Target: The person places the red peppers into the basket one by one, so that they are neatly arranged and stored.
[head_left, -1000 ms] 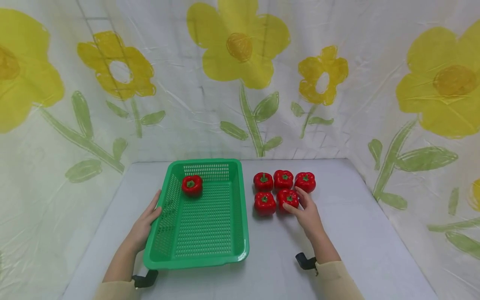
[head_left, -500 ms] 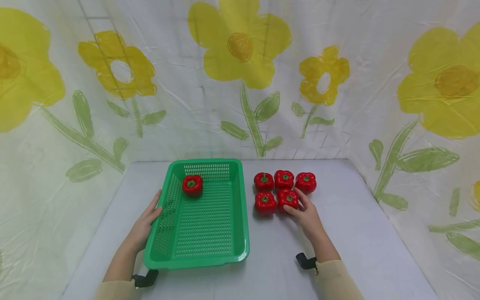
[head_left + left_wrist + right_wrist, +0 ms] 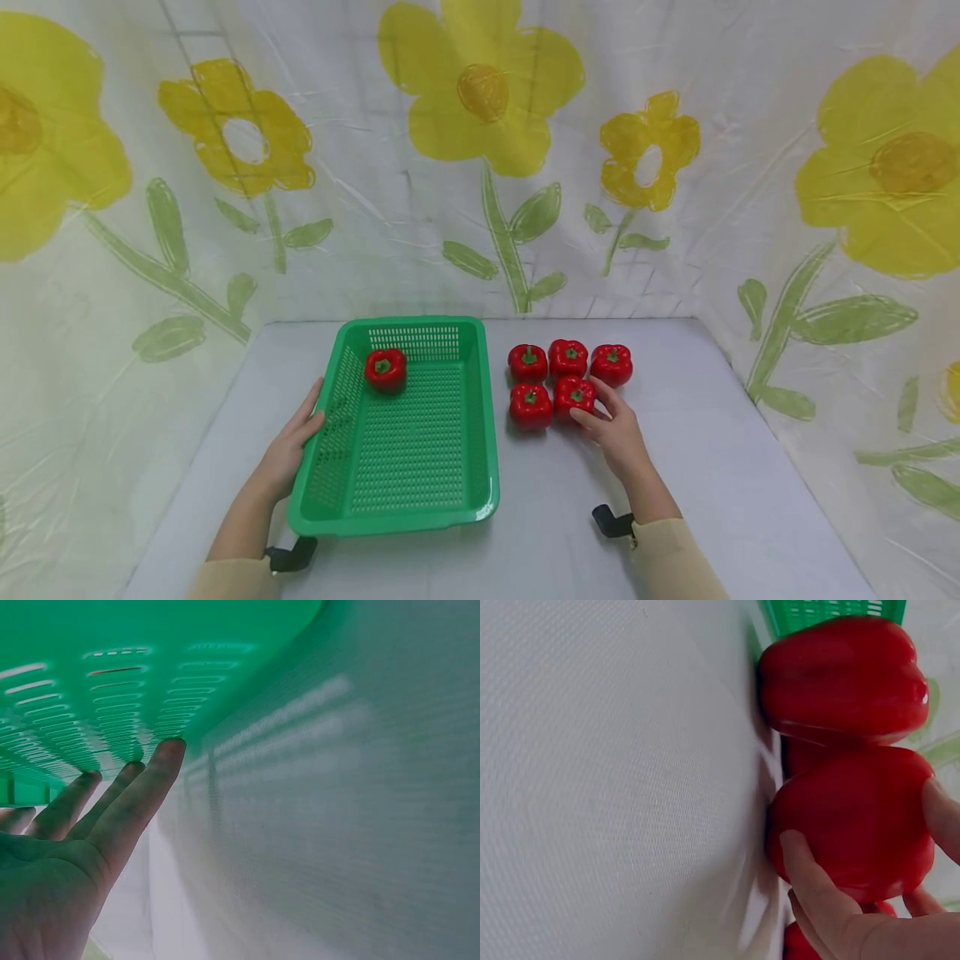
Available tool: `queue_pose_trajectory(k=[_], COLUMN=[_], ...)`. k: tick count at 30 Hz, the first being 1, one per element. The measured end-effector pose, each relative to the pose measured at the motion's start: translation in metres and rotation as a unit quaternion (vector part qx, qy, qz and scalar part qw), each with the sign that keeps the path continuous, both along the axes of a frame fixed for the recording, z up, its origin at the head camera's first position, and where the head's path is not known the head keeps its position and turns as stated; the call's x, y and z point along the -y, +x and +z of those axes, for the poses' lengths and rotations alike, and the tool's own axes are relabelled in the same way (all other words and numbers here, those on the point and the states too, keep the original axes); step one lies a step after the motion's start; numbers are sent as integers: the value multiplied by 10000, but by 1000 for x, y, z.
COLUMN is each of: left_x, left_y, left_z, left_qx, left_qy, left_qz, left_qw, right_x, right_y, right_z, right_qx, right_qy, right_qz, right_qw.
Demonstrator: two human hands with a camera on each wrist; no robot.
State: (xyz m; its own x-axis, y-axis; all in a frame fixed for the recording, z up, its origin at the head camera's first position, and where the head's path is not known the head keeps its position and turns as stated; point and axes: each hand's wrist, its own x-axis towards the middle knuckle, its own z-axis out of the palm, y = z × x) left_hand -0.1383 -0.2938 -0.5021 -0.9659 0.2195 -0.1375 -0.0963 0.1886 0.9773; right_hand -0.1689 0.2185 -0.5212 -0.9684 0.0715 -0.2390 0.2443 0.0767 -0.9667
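Note:
In the head view a green plastic basket stands on the table, with one red bell pepper in its back left part. My left hand lies along the basket's left side; the left wrist view shows its fingers straight, tips against the slotted wall. To the right of the basket sit several red bell peppers. My right hand grips the front right bell pepper, thumb and fingers on opposite sides. Close up, that bell pepper still sits low by the white surface, beside another bell pepper.
Just left of the gripped one is a bell pepper. Behind stand three more: a left pepper, a middle pepper and a right pepper. A flowered curtain hangs behind the white table.
The right thumb has shifted slightly up on the gripped bell pepper, which has tilted or risen a touch. The left hand and the basket have stayed in place.

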Motion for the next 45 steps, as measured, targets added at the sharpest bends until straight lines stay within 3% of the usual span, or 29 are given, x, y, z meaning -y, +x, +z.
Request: queue_pose_trajectory(k=[10,27,45], left_x=[0,2,3], left_y=[-1,-2,-2], left_z=[-2,-1,-2], left_qx=[5,78,7], left_qy=[5,2,-28], left_qz=[7,-13,-68], left_qw=[10000,10000,10000], right_x=[-2,3,12], right_y=[3,9,9], right_z=[6,38,65], right_qx=[-14,-308,-482], right_qy=[-155,-178,-544], right_qz=[-61,-495,-509], right_qw=[9999,9981,9961])
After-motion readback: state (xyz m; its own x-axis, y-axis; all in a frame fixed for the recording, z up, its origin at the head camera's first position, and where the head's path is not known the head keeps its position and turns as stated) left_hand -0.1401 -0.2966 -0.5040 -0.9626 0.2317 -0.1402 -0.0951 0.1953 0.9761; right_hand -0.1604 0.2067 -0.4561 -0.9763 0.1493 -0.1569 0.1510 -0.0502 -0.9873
